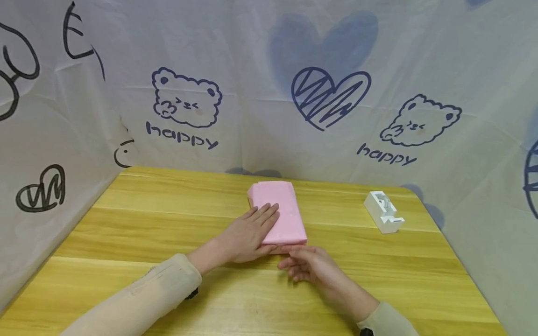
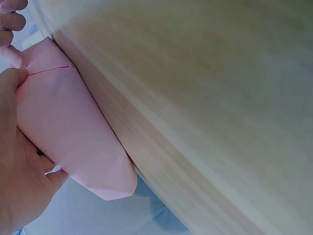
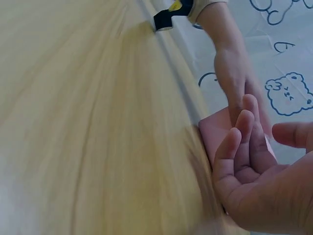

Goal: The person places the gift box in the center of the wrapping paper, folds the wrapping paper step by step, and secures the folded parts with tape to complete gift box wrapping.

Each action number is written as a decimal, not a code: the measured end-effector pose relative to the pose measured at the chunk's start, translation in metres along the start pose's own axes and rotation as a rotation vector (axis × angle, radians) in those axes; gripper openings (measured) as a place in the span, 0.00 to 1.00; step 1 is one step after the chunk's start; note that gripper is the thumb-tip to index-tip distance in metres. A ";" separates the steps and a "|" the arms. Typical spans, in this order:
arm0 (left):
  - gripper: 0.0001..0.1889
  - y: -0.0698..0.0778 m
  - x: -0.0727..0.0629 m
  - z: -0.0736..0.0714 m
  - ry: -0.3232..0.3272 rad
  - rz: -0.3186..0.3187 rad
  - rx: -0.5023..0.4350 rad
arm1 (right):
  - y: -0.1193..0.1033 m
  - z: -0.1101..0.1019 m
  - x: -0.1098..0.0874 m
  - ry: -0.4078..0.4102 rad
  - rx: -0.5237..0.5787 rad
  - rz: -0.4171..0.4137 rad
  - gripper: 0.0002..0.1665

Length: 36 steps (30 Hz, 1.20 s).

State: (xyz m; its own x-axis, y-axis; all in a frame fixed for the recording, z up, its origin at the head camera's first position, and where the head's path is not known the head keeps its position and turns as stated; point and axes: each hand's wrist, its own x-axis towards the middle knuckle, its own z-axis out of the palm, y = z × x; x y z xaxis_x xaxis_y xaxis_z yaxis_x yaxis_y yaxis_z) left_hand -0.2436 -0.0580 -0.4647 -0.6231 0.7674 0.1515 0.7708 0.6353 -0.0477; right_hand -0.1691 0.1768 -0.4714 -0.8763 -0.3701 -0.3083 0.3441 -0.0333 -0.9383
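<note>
A pink paper-wrapped box [image 1: 279,210] lies on the wooden table, its long side pointing away from me. My left hand [image 1: 252,235] rests across the top of it with the fingers straight, the thumb along the near end. From the left wrist view, a fold line crosses the pink paper [image 2: 73,122] near that thumb. Right at the box's near end is my right hand [image 1: 315,270], fingers loosely bent, index finger close to the lower edge. In the right wrist view, the right hand's palm and fingers [image 3: 242,152] show no object between them and partly hide the box.
A white tape dispenser [image 1: 383,212] stands at the right of the table [image 1: 168,205], toward the back. White cloth [image 1: 252,93] with bear and heart drawings hangs behind the table and along its sides.
</note>
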 end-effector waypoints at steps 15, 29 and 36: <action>0.44 0.000 0.001 -0.003 0.009 0.017 0.022 | -0.014 -0.011 -0.019 -0.001 -0.348 -0.133 0.25; 0.42 -0.001 0.000 -0.003 -0.019 0.017 0.014 | -0.026 -0.012 0.019 0.213 -1.345 -0.979 0.12; 0.43 -0.002 0.000 -0.003 -0.016 0.013 0.019 | -0.023 -0.009 0.035 0.271 -1.395 -1.042 0.15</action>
State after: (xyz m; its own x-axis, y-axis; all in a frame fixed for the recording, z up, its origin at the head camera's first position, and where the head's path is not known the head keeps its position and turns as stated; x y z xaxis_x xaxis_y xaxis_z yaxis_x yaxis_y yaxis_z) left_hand -0.2448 -0.0600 -0.4613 -0.6153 0.7766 0.1350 0.7762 0.6268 -0.0680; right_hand -0.2105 0.1735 -0.4623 -0.5995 -0.5587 0.5732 -0.7361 0.6661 -0.1206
